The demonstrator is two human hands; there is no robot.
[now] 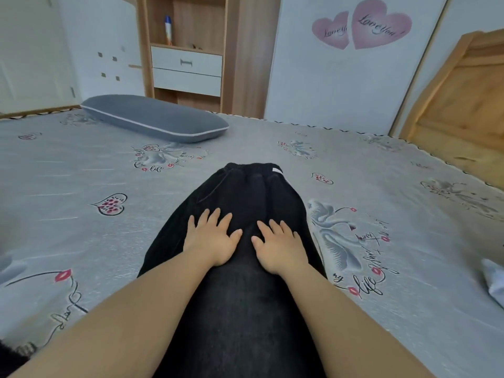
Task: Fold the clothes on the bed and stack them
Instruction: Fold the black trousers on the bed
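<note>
My left hand (pixel 211 240) and my right hand (pixel 281 248) lie flat, side by side, on the black trousers (pixel 245 296). The fingers of both are straight and spread, palms down on the cloth, gripping nothing. The two thumbs point toward each other with a narrow strip of black fabric between them.

The trousers lie lengthwise on the bed (pixel 81 227), running from the near edge away from me toward the middle. The waistband (pixel 252 169) is at the far end, gathered, with a thin drawstring (pixel 215 188) trailing down on its left side and a small white label (pixel 279 171) showing at its right. The cloth under my hands looks smooth and the lower part passes between my forearms out of view at the near edge.

The bed is covered with a grey sheet printed with hearts, lips and script. A long grey pillow (pixel 155 118) with a white piped seam lies near the far edge, toward the far left, well apart from the trousers. At the right edge of the bed a bit of white cloth (pixel 495 282) shows, mostly cut off. Beyond the far edge stand a wooden shelf unit (pixel 188 50) with white drawers and a white wall panel bearing two pink heart stickers (pixel 362 25).
</note>
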